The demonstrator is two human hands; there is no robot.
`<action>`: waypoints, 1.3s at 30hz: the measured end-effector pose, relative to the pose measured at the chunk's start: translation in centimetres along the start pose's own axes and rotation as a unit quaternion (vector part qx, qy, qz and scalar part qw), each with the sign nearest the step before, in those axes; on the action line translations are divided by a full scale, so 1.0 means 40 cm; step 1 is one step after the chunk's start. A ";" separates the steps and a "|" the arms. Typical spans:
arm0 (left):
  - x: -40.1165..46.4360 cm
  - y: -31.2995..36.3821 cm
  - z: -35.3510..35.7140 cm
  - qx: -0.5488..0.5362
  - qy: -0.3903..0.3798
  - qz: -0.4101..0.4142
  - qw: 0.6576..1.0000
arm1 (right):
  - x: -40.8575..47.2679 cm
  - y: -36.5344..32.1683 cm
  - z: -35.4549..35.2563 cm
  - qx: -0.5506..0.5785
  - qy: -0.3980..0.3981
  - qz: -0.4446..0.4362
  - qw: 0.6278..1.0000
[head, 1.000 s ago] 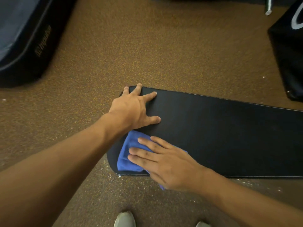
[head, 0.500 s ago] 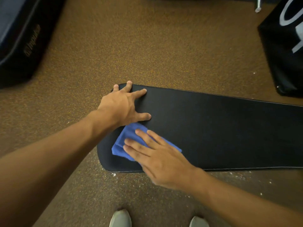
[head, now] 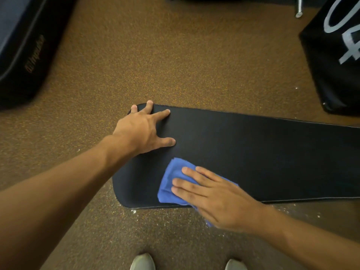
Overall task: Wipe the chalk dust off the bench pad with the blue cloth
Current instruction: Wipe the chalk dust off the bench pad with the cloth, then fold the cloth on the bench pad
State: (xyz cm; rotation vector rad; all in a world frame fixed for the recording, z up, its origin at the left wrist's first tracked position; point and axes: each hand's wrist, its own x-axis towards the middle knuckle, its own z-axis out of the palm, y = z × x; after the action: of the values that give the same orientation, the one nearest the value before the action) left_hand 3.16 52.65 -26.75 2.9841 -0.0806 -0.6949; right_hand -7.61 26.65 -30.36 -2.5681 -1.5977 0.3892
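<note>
Head view: bench pad, black and long, lies across the brown speckled floor, its rounded end toward the left and its far length running out of frame at the right.

Left hand lies flat on the rounded end near the far corner of the pad, fingers spread and straight, two fingertips reaching over the far edge. It grips nothing; by its position it appears to brace the pad.

Right hand lies flat on the blue cloth, fingers extended and close together, pressing the cloth onto the pad. No finger is seen curled round the fabric. The cloth is bunched, sits close to the near edge of the pad just inward of the rounded end, and a strip of it trails off that edge under the palm.

Progress, as a judgement: no white dust is plainly visible on the pad surface in view, so the wiping appears well advanced or close to done at this end. White specks lie on the floor along the near edge. The right-hand portion of the pad is out of frame; its condition cannot be told.

Two shoe tips show at the bottom edge.
</note>
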 end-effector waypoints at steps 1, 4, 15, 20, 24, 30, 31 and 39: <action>-0.001 0.002 0.000 -0.001 -0.005 -0.001 1.000 | -0.012 0.028 -0.006 -0.008 -0.003 0.000 1.000; -0.003 0.006 0.003 0.000 -0.011 -0.006 1.000 | 0.035 0.074 -0.013 0.002 0.026 0.053 0.998; -0.008 0.010 -0.003 -0.012 -0.020 -0.014 1.000 | -0.009 0.122 -0.021 0.022 0.064 0.129 0.989; -0.009 0.010 0.000 -0.012 -0.014 -0.016 1.000 | 0.017 0.062 0.011 0.026 0.071 0.120 0.990; -0.017 0.041 -0.013 -0.017 0.012 -0.004 1.000 | 0.004 0.096 -0.023 0.013 0.058 0.078 0.995; -0.059 0.142 -0.006 -0.161 0.076 0.140 0.974 | -0.091 0.031 -0.060 0.157 0.282 0.254 0.912; -0.057 0.151 -0.010 -0.158 0.070 0.161 0.972 | -0.113 0.026 -0.065 0.167 0.284 0.305 0.893; -0.016 0.225 -0.019 -0.037 -0.062 0.206 0.976 | -0.119 0.036 -0.066 0.180 0.116 0.445 0.870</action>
State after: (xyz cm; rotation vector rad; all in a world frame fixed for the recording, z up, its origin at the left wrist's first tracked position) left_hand 2.59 43.76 -25.02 2.7161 -0.6449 -0.8020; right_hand -7.67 21.93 -27.31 -2.7211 -0.1473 0.3591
